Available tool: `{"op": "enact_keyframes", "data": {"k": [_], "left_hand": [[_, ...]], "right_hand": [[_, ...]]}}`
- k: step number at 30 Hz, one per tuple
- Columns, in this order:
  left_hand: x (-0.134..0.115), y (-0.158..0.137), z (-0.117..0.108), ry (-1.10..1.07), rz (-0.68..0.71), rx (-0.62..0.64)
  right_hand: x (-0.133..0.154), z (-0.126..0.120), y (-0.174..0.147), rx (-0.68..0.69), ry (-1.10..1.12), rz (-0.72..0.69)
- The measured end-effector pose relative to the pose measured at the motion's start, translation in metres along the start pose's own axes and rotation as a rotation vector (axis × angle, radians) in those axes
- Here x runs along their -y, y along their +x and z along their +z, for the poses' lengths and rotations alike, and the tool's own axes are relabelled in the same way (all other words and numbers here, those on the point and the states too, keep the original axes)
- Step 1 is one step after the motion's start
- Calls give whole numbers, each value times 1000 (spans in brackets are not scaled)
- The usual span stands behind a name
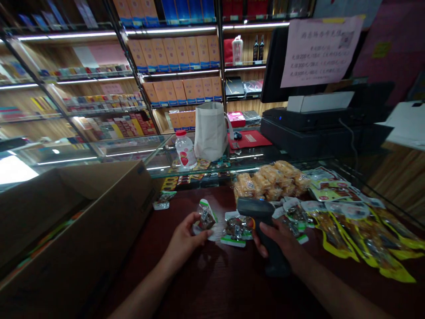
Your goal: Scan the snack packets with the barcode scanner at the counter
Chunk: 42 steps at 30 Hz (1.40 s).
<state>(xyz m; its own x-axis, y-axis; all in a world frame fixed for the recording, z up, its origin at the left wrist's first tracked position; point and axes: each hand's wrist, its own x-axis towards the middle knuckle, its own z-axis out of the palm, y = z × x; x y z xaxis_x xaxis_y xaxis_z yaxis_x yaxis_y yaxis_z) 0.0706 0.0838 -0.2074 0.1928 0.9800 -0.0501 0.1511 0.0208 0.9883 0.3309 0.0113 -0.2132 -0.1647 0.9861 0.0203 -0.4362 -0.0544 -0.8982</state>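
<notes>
My left hand [189, 235] pinches a small clear snack packet [207, 218] with a green-and-white edge, tilted up just above the dark red counter. Wrapped in my right hand [279, 237] is a black barcode scanner [257, 209], its head turned to the left. Below the scanner head lies another snack packet [236, 230], partly covered by it. More packets of the same look [294, 212] lie to the right, behind my right hand. A single packet [164, 200] rests at the left, near the cardboard box.
An open cardboard box [133, 181] stands at the left. Behind sit wrapped yellow snacks [275, 179]; yellow-edged pouches [361, 235] spread at the right. On the glass ledge are a red-capped bottle [185, 150] and a white bag [210, 133]. A monitor [275, 66] stands at the back right.
</notes>
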Motion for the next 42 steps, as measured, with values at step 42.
{"op": "enact_keyframes", "data": {"k": [42], "left_hand": [[-10, -30, 28, -435, -302, 283]], "right_hand": [[5, 6, -6, -28, -141, 59]]}}
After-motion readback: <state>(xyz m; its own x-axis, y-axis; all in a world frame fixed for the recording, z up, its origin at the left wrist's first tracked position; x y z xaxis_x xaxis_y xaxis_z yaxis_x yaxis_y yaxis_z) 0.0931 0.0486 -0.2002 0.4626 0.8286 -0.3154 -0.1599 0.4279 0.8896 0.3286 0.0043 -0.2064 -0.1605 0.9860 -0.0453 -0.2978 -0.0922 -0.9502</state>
